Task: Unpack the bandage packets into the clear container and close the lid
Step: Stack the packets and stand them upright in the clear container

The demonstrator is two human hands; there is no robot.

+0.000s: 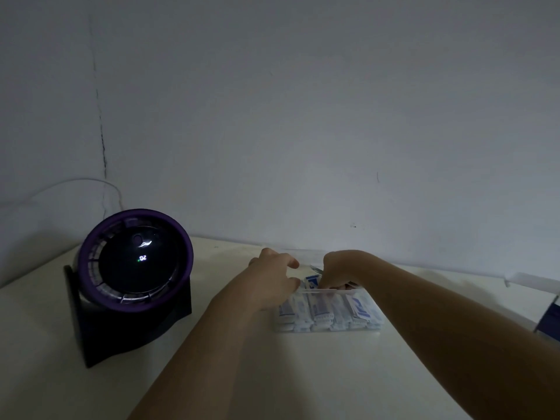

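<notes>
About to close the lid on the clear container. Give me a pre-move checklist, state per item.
1. Bandage packets lie in rows inside the clear container: ok.
2. Blue packet at the back stands above the rest: not ok.
3. Right hand out of the container: not ok, fingers reach in.
4. Left hand steadies the container's left side: cannot tell, too dim.
5. Lid position: cannot tell.
6. Box at the right edge emptied: cannot tell.

You have two hands in frame, a left hand [272, 274] and a right hand [339, 269]. One clear container [330, 327] at lower centre holds perhaps five bandage packets [319, 310]. There is one purple-rimmed device [133, 268] at left and one box [548, 316] at the right edge.
</notes>
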